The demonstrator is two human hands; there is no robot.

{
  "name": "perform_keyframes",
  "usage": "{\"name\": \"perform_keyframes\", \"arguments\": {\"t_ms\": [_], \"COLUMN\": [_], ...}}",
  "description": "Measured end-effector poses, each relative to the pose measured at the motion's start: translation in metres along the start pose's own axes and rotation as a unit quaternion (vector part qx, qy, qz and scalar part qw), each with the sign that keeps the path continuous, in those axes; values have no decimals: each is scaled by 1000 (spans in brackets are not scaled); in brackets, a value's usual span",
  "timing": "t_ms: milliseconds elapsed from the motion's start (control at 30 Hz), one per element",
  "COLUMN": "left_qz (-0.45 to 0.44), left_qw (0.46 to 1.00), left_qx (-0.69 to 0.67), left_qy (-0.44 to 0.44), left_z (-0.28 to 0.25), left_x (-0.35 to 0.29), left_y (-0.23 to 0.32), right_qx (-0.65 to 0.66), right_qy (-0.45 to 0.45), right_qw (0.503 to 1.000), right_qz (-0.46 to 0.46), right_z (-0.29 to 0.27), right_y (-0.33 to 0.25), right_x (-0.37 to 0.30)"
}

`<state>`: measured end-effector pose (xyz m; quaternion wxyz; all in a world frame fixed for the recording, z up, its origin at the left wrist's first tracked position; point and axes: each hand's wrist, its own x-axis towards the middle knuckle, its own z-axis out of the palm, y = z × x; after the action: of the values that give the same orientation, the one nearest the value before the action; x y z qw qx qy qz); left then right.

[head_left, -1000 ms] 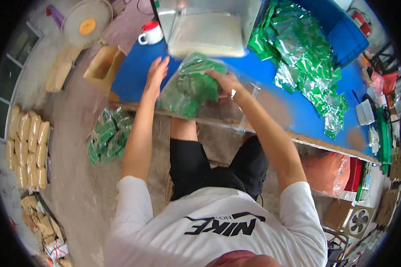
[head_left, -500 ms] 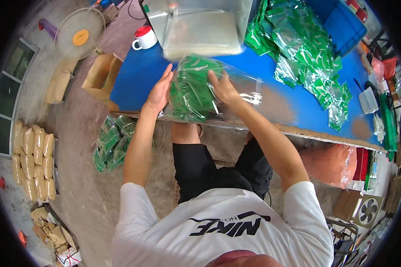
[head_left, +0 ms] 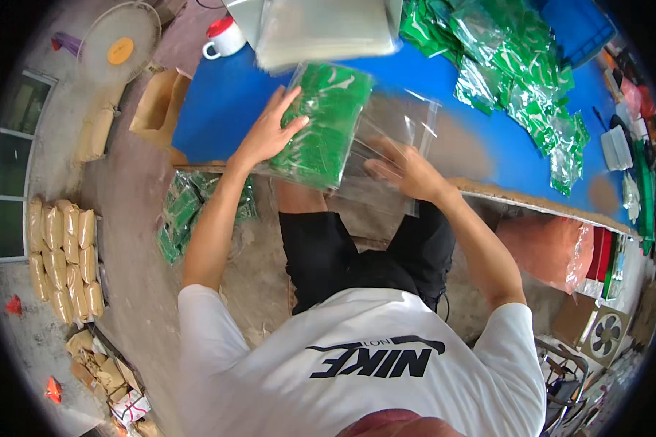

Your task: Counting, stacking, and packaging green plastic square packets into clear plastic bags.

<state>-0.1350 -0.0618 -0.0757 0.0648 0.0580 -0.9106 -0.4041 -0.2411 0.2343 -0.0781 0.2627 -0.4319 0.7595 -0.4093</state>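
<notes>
A flat bundle of green packets (head_left: pixel 321 135) lies inside a clear plastic bag (head_left: pixel 408 116) at the near edge of the blue table, its lower end over the edge. My left hand (head_left: pixel 270 131) rests on the bundle's left side, fingers stretched and thumb spread. The bag's loose clear end reaches out to the right of the bundle. My right hand (head_left: pixel 408 169) is at that loose end, its fingers apart and slightly bent; the see-through film partly overlaps them.
Clear bags (head_left: pixel 324 36) lie stacked at the far side of the blue table (head_left: pixel 211 109), near a red-and-white mug (head_left: pixel 224 38). Loose green packets (head_left: pixel 510 65) pile up at the right by a blue crate (head_left: pixel 579 33). Filled green bags (head_left: pixel 182 211) sit on the floor beside a cardboard box (head_left: pixel 157 105).
The green bundle has been flattened into a neat rectangle. My right hand has moved off it, right and nearer, to the bag's loose end. My left hand has come onto the bundle.
</notes>
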Motion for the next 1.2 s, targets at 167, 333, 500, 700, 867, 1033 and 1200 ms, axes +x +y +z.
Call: {"name": "perform_keyframes", "arguments": {"t_ms": [167, 333, 500, 700, 867, 1033, 1200], "left_qz": [88, 106, 154, 132, 121, 86, 70], "left_qw": [948, 937, 932, 934, 933, 940, 935], "left_qx": [299, 332, 321, 312, 308, 280, 297], "left_qy": [61, -22, -64, -117, -140, -173, -180], "left_z": [37, 57, 55, 55, 42, 12, -9], "left_x": [7, 27, 39, 30, 3, 1, 15], "left_y": [51, 38, 50, 61, 51, 39, 28], "right_qx": [219, 202, -192, -430, -440, -433, -446], "right_qy": [-109, 6, 321, 402, 489, 436, 394], "right_qw": [958, 976, 927, 797, 739, 773, 797], "right_qz": [147, 85, 20, 136, 146, 159, 100], "right_z": [-19, -64, -182, -303, -357, -361, -305], "right_y": [9, 26, 108, 185, 197, 219, 222], "right_x": [-61, -65, -5, 98, 157, 166, 147]}}
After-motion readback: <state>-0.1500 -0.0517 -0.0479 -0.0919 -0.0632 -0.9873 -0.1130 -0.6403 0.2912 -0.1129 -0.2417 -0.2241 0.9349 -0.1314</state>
